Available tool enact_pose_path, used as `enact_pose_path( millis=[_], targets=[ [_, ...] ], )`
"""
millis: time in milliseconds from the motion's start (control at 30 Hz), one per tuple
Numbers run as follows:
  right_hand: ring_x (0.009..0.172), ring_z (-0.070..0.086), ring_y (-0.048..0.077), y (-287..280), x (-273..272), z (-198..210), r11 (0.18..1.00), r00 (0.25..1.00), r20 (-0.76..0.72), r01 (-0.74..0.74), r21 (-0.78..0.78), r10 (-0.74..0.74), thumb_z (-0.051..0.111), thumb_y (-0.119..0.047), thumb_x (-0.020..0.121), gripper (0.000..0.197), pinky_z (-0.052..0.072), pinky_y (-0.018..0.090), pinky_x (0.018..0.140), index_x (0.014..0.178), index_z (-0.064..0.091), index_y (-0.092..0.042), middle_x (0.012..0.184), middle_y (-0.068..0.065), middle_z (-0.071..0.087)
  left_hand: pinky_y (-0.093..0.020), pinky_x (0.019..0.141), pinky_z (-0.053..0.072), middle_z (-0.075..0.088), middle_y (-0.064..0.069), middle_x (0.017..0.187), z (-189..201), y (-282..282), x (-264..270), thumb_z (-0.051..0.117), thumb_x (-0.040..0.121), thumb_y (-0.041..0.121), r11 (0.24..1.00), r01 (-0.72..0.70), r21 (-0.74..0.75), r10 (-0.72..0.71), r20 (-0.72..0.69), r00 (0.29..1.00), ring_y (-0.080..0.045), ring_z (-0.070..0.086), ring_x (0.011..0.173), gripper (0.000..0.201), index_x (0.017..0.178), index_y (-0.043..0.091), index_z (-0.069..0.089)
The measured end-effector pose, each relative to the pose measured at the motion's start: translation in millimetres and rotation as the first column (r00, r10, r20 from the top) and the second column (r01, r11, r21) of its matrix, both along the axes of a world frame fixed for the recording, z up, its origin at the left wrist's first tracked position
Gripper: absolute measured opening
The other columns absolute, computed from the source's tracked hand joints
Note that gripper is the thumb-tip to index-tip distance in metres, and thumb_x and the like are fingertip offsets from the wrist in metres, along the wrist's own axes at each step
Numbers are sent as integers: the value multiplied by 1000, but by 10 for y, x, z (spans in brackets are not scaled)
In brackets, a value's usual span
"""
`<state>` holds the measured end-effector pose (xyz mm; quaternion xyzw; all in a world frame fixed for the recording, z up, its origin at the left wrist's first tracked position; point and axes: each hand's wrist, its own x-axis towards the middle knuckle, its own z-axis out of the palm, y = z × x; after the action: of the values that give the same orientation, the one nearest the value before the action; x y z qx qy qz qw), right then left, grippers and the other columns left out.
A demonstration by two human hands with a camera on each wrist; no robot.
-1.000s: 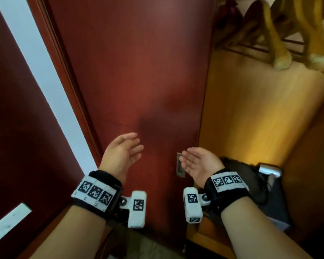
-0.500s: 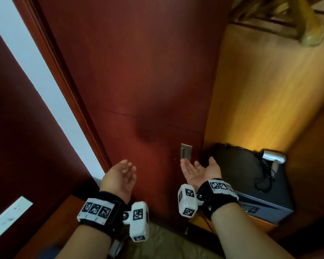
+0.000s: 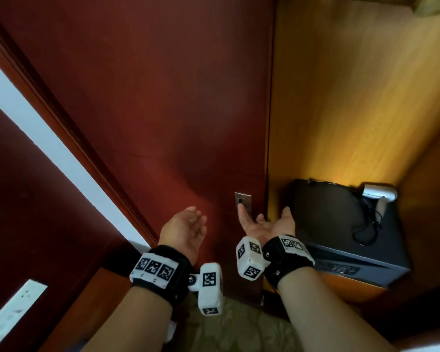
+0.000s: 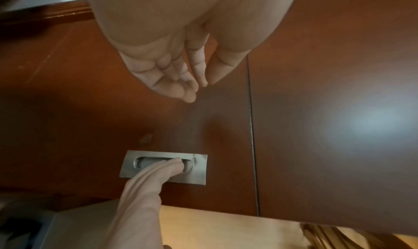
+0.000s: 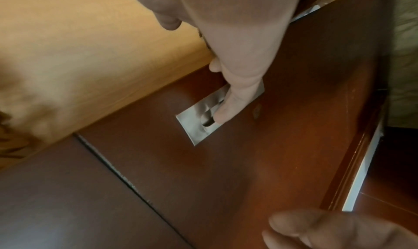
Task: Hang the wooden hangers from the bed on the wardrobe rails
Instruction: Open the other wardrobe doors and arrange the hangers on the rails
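Presently the right hand [image 3: 264, 224] reaches forward, extended fingertips [image 4: 175, 163] set in the recessed metal pull [image 4: 164, 168] of the dark red sliding wardrobe door [image 3: 163, 97]; nothing is grasped. The left hand [image 3: 186, 229] hovers near the door panel, fingers relaxed and loosely curved, holding nothing. Of the wooden hangers [image 3: 432, 3] only one pale end shows, at the top right corner of the head view, above the lit wardrobe interior and well apart from both hands; no bed is visible. Such hangers are judged light, rigid and smooth, best taken by the shoulder bar or beneath the hook. A black safe [image 3: 341, 224] with a silver torch [image 3: 379, 194] on it sits on the wardrobe floor
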<state>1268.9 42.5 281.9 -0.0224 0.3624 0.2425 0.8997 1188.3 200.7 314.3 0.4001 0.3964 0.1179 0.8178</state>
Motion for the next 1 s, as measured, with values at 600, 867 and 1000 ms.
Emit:
enact_pose_path(
  millis=[600, 867, 1000],
  targets=[
    [111, 53, 44, 37, -240, 230, 894, 899, -30, 430, -122, -437, 60, -60, 86, 79, 49, 52, 98, 143, 37, -11, 115, 20, 48, -31, 77, 54, 68, -9, 99, -219, 298, 421, 56, 96, 8, 941, 289, -175, -305, -75, 949, -24, 69, 95, 17, 111, 6, 62],
    [109, 54, 44, -472, -345, 248, 792, 799, 6, 596, -130, -601, 58, -64, 86, 85, 54, 50, 87, 150, 29, -16, 121, 16, 43, -37, 91, 56, 59, -19, 125, -223, 156, 372, 58, 95, 7, 897, 372, -240, -396, -60, 916, -28, 70, 101, 39, 133, 7, 54],
    [97, 56, 44, -797, -395, 256, 778, 784, 14, 618, -110, -621, 56, -67, 84, 83, 57, 47, 67, 145, 35, -15, 127, 20, 48, -39, 93, 56, 56, -22, 131, -183, 55, 386, 59, 94, 6, 904, 363, -227, -385, -58, 921, -29, 70, 102, 49, 141, 8, 49]
  ],
)
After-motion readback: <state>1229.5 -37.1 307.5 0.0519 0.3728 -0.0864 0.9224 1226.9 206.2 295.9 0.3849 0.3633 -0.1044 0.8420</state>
